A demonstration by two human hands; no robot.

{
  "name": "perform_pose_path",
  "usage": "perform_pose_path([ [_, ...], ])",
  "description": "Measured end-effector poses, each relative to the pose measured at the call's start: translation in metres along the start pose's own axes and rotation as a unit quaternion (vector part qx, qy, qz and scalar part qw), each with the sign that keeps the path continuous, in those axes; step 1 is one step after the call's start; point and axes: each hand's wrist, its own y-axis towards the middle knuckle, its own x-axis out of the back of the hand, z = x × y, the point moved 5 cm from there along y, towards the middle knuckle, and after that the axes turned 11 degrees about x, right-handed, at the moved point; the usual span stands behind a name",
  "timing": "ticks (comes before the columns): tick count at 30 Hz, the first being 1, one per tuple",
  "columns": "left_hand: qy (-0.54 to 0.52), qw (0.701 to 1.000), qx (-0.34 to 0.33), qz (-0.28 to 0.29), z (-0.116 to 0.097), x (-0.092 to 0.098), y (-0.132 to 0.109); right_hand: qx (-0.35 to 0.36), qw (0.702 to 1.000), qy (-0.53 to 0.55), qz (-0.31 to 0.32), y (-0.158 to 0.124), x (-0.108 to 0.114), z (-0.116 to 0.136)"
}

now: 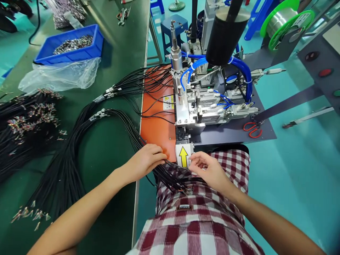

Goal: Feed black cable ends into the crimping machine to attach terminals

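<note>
A single black cable (175,164) runs between my two hands at the front end of the orange plate (156,129). My left hand (145,159) is closed on it, thumb and fingers together at the plate's edge. Farther right, my right hand (208,168) pinches the cable near its end; the fingers hide the tip. A white block with a yellow arrow (183,156) lies just beyond the cable, between the hands. Below my left hand, a bundle of black cables (166,177) hangs over the table edge onto my lap, its stripped ends together.
A machine with metal cylinders (183,106) and blue tubes stands ahead. Red-handled scissors (252,130) lie on its grey base. More cable bundles (69,156) cover the green table (106,198). A blue bin (71,51) of small metal parts and a green wire spool (281,21) are farther off.
</note>
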Motion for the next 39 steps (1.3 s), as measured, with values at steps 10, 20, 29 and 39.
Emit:
perform_pose_path([
  [10, -0.095, 0.992, -0.049, -0.063, 0.007, 0.019, -0.012, 0.069, 0.984, -0.066, 0.152, -0.011, 0.001, 0.018],
  [20, -0.088, 0.981, 0.061, -0.163, 0.005, 0.008, -0.005, -0.014, 0.988, 0.133, -0.082, 0.029, 0.022, 0.011],
  [29, -0.356, 0.924, 0.124, -0.066, -0.053, -0.008, 0.060, 0.018, 0.991, 0.114, -0.073, 0.039, 0.020, 0.010],
  [39, -0.605, 0.777, 0.173, -0.027, -0.037, -0.024, 0.067, -0.060, 0.963, 0.254, -0.066, 0.041, 0.018, -0.010],
])
